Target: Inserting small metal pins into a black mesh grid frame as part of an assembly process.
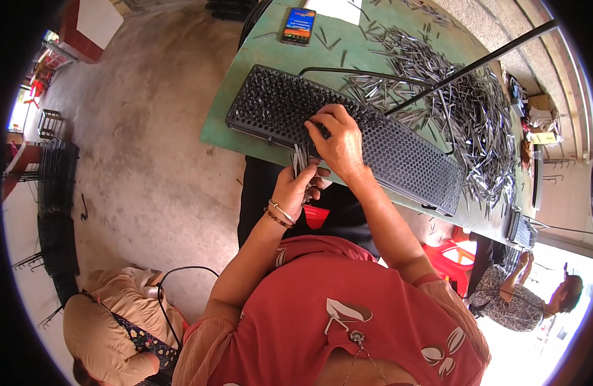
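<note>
In front of me a long black tray [412,157] full of round holes lies aslant on a green table [216,119]. Thin dark pieces stand upright in its left part [271,103], while the holes to the right show bare. My left hand [291,190], just off the tray's near edge, is closed around a bundle of thin metal sticks [299,159] that point up. My right hand [341,145] is over the tray's middle, at the edge of the filled part. Its thumb and fingers are pinched together; the fingertips hide whatever is between them.
A big loose heap of similar sticks [480,135] covers the table's right side. A black rod [477,64] slants over it, and a bent black frame [367,72] is behind the tray. A phone [298,27] lies far left. Other people sit at lower left [110,321] and right [512,299].
</note>
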Demonstrator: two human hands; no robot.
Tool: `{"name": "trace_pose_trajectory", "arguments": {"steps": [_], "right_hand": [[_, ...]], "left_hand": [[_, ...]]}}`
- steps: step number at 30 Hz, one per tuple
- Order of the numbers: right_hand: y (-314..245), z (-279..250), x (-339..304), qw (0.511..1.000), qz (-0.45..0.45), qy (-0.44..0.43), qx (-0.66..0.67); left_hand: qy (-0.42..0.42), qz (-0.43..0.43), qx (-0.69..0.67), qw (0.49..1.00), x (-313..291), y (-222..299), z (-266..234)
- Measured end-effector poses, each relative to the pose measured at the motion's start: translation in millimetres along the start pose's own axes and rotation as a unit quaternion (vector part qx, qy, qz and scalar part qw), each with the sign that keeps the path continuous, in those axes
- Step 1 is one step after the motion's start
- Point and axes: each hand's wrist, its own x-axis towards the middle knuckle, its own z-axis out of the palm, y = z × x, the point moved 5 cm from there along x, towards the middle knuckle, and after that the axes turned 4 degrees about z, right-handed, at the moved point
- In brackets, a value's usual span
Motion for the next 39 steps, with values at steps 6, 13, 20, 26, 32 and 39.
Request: {"name": "trace_pose_trajectory", "arguments": {"steps": [6, 13, 20, 26, 32, 39], "right_hand": [[-8.6, -11.3, 6.6, 0.997, 0.047, -0.051, 0.029], [-2.7, -20.2, -10.4, 0.927, 0.219, -0.254, 0.171], [19.1, -29.0, -17.2, 0.899, 0.317, -0.197, 0.229], [15.8, -25.4, -0.9, 0.976, 0.173, -0.003, 0.13], [17.4, -18.9, -1.4, 0.992, 0.082, 0.045, 0.08], [8.7, -14.0, -1.8, 0.994, -0.094, 0.023, -0.046]], "left_hand": [[-0.024, -0.001, -0.03, 0.999, 0.9, 1.8, -1.2], [-0.079, 0.009, -0.051, 0.996, -2.4, 12.0, 10.4], [-0.048, -0.018, -0.048, 0.998, 0.0, 3.5, 10.2], [-0.057, -0.053, -0.059, 0.995, 6.9, 1.1, 15.3], [-0.007, -0.052, -0.049, 0.997, 8.4, -8.3, 1.3], [0.013, -0.047, -0.023, 0.999, 2.7, -3.4, 3.1]]}}
